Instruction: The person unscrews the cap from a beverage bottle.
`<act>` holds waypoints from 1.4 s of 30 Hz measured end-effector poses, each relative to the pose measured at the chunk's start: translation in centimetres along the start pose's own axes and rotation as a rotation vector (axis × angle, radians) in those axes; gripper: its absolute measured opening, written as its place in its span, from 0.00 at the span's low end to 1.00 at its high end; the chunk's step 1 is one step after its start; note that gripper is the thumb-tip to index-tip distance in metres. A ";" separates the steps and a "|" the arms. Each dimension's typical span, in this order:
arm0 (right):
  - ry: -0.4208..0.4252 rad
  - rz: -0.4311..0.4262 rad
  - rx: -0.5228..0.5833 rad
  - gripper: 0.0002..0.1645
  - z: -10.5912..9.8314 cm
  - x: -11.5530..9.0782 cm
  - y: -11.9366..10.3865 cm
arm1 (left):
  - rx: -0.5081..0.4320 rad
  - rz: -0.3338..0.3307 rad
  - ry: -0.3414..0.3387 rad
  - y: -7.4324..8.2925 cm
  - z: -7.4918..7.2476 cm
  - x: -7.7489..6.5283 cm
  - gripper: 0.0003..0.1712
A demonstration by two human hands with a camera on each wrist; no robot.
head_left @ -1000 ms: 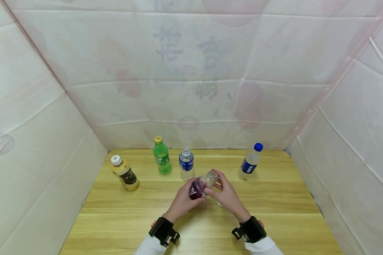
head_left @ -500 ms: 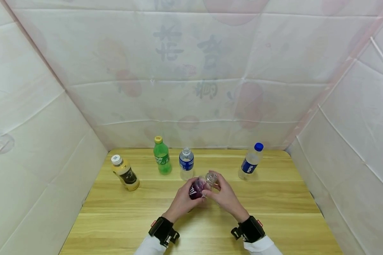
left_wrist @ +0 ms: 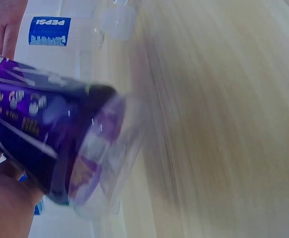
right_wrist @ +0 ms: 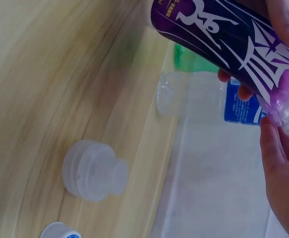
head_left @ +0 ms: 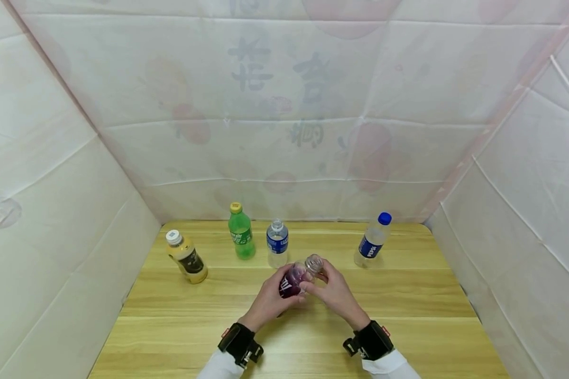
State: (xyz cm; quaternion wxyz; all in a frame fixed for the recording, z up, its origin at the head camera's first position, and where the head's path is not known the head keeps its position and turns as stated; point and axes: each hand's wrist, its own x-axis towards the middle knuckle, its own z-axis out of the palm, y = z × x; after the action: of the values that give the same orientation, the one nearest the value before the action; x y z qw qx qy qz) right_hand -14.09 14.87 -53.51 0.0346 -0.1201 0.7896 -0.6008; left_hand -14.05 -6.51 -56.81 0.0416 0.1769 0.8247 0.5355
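Observation:
A clear bottle with a purple label is held tilted above the table, its uncapped mouth pointing up and right. My left hand grips it round the labelled body. At the shoulder and neck, the thumb and fingers of my right hand hold it from the other side. The right wrist view shows a translucent stepped cap and a white cap with a blue mark lying on the table. Just behind the hands stands an uncapped clear bottle with a blue label.
On the wooden table a yellow bottle with a white cap stands at left. Near the back is a green bottle with a yellow cap. To the right stands a blue-capped Pepsi bottle. Cloth walls enclose the back and sides.
My right hand has shifted slightly left and its fingers sit closer round the bottle's neck. The purple-labelled bottle has turned a little in my left hand. The other bottles stay put.

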 end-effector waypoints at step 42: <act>0.223 -0.030 -0.390 0.47 -4.3 5.4 -2.7 | 0.107 0.027 0.132 -2.4 -2.0 -1.9 0.35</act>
State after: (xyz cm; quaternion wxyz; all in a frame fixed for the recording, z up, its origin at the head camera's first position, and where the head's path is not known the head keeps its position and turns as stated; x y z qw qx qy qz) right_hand -19.83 17.02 -49.28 -0.0857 -0.0690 0.8878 -0.4468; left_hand -13.41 -9.81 -58.35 -0.0296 0.1544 0.8507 0.5015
